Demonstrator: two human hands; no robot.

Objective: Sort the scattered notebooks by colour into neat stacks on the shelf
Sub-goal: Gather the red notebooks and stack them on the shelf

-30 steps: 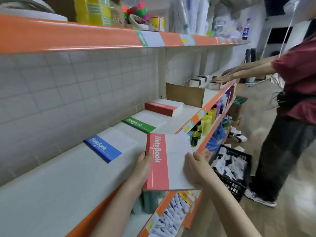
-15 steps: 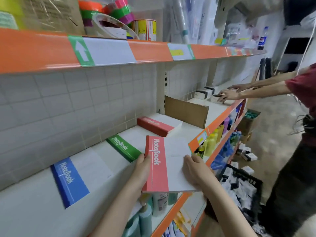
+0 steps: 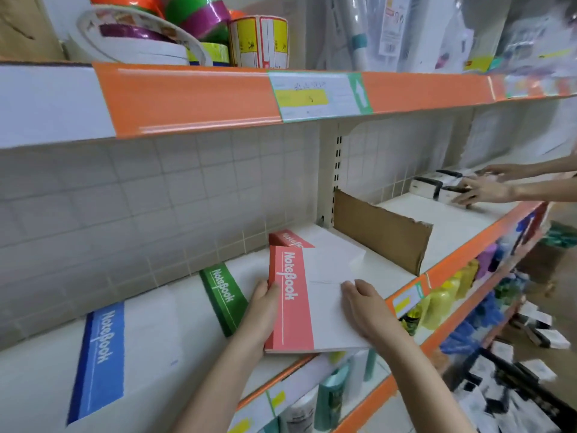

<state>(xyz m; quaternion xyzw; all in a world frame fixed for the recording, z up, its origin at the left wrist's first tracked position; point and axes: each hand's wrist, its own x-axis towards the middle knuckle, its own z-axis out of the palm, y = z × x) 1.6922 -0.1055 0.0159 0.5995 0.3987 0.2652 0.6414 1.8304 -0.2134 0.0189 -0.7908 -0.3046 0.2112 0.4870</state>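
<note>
The red notebook [image 3: 307, 303] was held above the shelf [image 3: 390, 270] front edge, red stack [image 3: 288, 239] at 12 o'clock. Left hand [image 3: 260, 310] gripped the spine; right hand [image 3: 367, 309] pressed flat on the cover. Judged light, flexible; support both edges.

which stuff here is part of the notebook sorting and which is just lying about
Part of the job:
red notebook in both hands
red stack
green notebook
blue notebook
shelf

Lying about:
tape rolls
cardboard divider
bottles below
</note>
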